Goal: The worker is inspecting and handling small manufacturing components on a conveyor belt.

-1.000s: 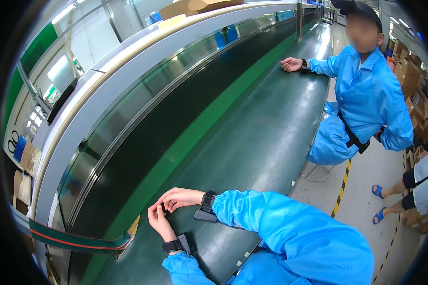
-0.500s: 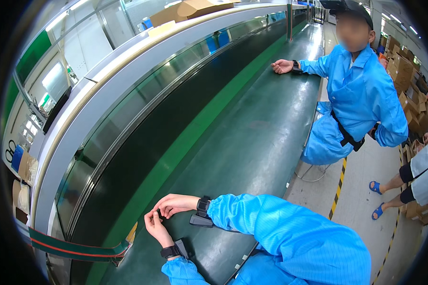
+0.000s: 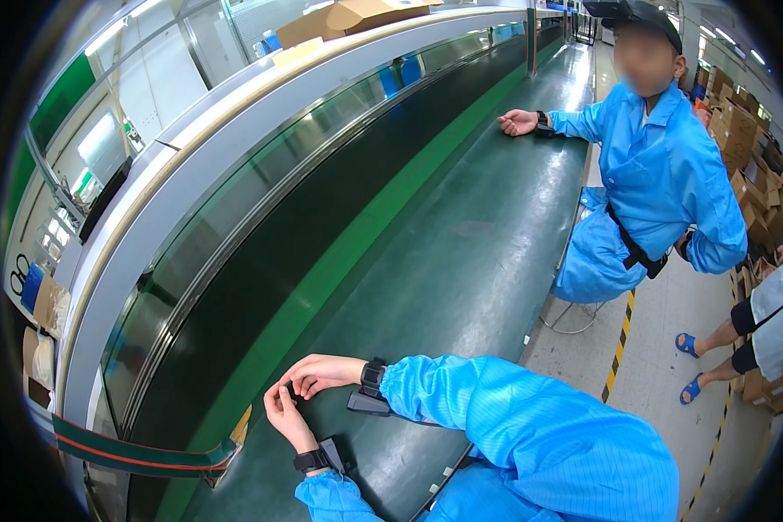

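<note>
Barely a flicker from half a second ago, so the pose simply holds: left hand and right hand, fingers curled, seem to meet at the tips over the bench at seven o'clock, any grip impossible to tell, strap at their eight.

no legible text, numbers or signs, cardboard boxes at right, any print seemingly too small

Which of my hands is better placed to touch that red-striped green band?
Probably your left hand: it sits nearer the green band; your right hand is farther from it, higher in the view.
</note>
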The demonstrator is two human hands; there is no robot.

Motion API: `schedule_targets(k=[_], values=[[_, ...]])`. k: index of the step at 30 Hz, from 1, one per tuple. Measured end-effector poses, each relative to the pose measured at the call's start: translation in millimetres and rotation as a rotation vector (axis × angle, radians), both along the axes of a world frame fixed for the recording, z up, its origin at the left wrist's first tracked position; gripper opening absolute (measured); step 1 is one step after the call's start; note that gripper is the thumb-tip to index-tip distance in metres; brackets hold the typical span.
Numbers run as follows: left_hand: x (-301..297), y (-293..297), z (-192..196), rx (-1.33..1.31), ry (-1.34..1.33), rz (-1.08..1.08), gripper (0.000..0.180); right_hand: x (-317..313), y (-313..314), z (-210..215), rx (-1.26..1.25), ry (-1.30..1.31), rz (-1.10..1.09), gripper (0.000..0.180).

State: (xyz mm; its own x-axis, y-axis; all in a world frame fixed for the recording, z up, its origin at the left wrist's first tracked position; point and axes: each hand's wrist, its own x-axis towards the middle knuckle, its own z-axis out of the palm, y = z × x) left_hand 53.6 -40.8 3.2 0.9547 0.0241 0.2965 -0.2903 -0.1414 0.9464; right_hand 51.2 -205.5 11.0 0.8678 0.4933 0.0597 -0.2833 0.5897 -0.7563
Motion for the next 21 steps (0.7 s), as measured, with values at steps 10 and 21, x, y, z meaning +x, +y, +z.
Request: schedule_targets(k=[10, 21], values=[[-4.8, -1.0, 7.2, 0.009, 0.015, 0.013, 0.016, -1.5, 0.8, 3.3, -0.006, -0.005, 0.008, 0.032], [-2.2, -0.7, -1.7, -0.076, 0.037, 0.013, 0.012, 3.0, 3.1, -7.9, -0.076, -0.038, 0.016, 0.033]])
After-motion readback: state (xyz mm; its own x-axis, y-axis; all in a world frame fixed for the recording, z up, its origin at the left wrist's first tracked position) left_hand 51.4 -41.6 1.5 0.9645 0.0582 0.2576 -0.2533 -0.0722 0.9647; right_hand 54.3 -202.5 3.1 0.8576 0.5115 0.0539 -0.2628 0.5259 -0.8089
